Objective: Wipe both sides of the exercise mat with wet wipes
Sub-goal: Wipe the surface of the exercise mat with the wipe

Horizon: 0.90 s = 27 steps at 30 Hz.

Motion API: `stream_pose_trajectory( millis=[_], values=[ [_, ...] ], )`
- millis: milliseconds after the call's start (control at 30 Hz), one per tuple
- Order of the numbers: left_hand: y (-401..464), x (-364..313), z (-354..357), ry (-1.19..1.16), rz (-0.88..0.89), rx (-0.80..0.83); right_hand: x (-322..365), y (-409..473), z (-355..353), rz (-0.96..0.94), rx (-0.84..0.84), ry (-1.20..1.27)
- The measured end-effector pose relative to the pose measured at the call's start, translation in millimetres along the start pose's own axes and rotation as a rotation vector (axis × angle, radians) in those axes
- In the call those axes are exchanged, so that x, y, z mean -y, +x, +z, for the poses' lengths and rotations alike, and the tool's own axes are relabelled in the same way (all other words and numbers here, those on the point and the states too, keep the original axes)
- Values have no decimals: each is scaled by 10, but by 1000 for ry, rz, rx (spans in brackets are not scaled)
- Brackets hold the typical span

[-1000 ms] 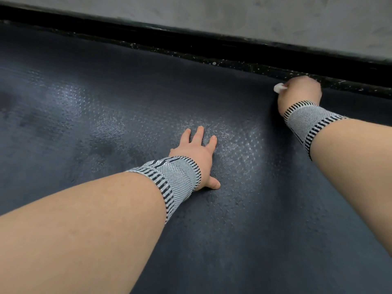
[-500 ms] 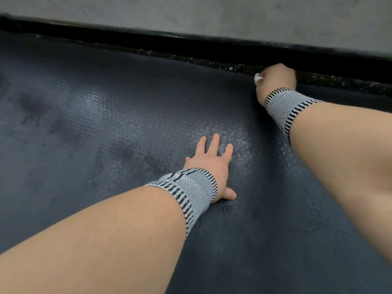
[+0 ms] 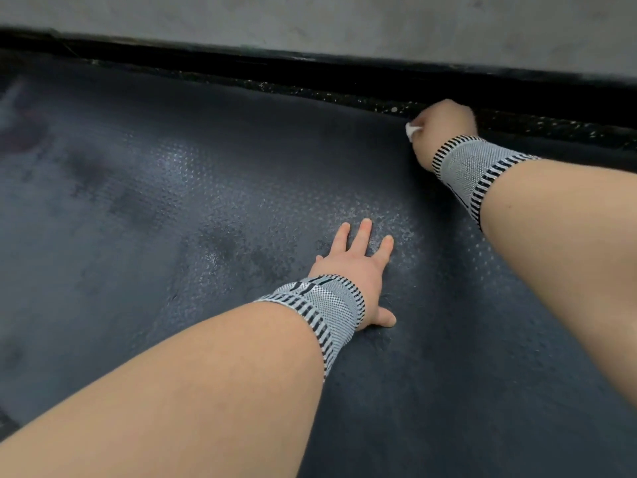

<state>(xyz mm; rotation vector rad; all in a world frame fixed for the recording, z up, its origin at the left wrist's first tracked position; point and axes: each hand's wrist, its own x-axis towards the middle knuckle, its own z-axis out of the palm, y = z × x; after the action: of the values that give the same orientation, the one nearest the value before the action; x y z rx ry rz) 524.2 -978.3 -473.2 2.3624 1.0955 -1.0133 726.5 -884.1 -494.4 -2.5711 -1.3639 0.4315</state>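
Covering nearly the whole view, the dark textured exercise mat (image 3: 241,188) lies flat, its far edge running beside a strip of speckled black flooring (image 3: 537,124) and a black skirting (image 3: 310,69) at the foot of a grey wall (image 3: 344,22). Patchy sheen and darker blotches toward the mat's left side suggest dampness, though wiped and unwiped zones cannot be told apart with certainty. Both forearms wear grey-and-black knitted wrist supports, one on the left wrist (image 3: 324,305) and one on the right (image 3: 472,163). Near the middle of the mat, the left hand (image 3: 355,267) rests palm down with fingers straight and spread and the thumb out to the side, holding nothing and apparently bracing the mat. At the mat's far edge, toward its right end, the right hand (image 3: 444,122) is curled into a fist around a white wet wipe (image 3: 412,130), of which only a small wad protrudes on the thumb side. Probable step: wiping along the far border of the upper face; the underside is judged still to be done. Risks: the bunched wipe offers little contact area, so strokes may leave unwiped streaks; a stroke overrunning the edge could pick up grit from the speckled flooring and smear it onto the mat; the bracing palm may slip on a damp surface.
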Motion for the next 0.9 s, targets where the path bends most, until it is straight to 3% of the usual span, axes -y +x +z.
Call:
stream_pose_trajectory(
  millis=[67, 200, 267, 400, 533, 700, 767, 900],
  values=[
    [-5, 10, -5, -9, -2, -3, -119, -106, -32, -45, 33, -93],
    [-3, 8, 10, -7, -4, 2, -659, -311, -206, 170, -84, -220],
    [-5, 6, 5, -7, -6, -5, -606, -300, -198, 222, -121, -194],
    [-1, 9, 16, -4, -4, -15, -73, -282, -8, 33, -24, -72],
    [-3, 19, 19, -13, -1, -21, -294, -495, -79, -96, 54, -207],
    [1, 23, 17, -18, 11, -18, -696, -623, -172, 203, -93, -248],
    [-3, 23, 21, -13, 11, -23, -403, -641, -48, 149, -75, -129],
    [4, 30, 17, -10, 22, -31, 42, -916, 154, -150, 25, -28]
  ],
)
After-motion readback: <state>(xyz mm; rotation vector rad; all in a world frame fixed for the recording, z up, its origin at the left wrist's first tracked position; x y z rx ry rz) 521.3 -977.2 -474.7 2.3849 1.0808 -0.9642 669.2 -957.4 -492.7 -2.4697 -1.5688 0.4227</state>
